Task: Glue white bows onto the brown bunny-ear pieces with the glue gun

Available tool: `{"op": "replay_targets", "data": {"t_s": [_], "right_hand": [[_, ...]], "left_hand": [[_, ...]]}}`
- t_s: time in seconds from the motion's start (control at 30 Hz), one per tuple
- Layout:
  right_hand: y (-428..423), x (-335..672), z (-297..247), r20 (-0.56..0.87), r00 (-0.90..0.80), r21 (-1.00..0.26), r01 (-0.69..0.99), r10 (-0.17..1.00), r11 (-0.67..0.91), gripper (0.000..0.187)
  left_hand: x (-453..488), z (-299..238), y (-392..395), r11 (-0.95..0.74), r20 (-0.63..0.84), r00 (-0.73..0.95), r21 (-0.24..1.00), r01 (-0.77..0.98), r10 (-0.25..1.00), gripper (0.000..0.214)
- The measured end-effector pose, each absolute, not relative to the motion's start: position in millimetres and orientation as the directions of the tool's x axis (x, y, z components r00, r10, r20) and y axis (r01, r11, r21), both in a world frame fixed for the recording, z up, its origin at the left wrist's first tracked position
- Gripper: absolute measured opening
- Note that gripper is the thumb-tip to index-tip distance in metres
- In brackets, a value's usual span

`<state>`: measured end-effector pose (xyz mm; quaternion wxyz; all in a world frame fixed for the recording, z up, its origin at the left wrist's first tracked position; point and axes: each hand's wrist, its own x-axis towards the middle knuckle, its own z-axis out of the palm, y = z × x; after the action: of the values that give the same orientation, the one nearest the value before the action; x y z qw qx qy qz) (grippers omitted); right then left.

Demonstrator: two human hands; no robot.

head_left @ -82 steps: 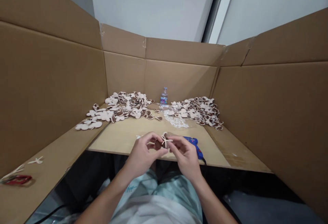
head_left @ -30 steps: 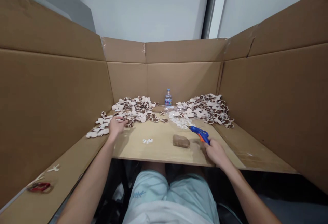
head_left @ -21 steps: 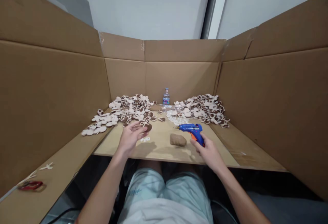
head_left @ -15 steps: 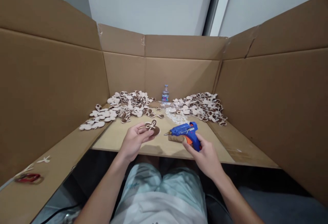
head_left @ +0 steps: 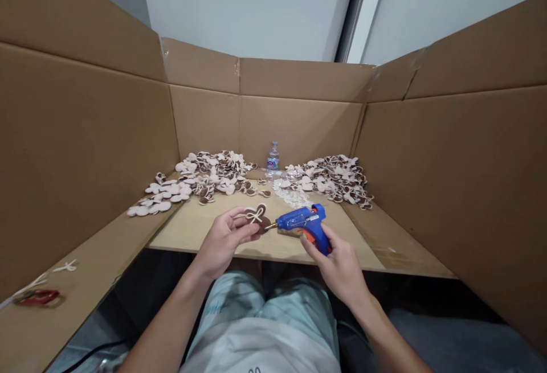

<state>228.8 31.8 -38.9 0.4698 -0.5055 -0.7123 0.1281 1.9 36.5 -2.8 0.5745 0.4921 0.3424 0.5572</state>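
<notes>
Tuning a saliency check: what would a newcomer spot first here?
The blue glue gun in the right hand, just right of center, stands out first, its nozzle at a brown piece with a cream bow in the left hand. Next come the left heap and right heap of brown-and-white pieces toward the back, a plastic bottle standing between them.

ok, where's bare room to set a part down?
On the board: left of left hand, in front of left pile; right of glue gun, in front of right pile. Crowded: the back, with both piles, white cutouts and bottle.
</notes>
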Motion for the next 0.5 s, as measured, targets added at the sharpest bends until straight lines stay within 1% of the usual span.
{"op": "replay_targets", "data": {"t_s": [0.5], "right_hand": [[29.8,230.4,-38.5,0.604,-0.024,-0.617,0.618,0.796,0.487,0.023]], "left_hand": [[0.9,-1.3,34.8,-0.152,0.196,0.143,0.951,-0.269,0.970,0.022]]}}
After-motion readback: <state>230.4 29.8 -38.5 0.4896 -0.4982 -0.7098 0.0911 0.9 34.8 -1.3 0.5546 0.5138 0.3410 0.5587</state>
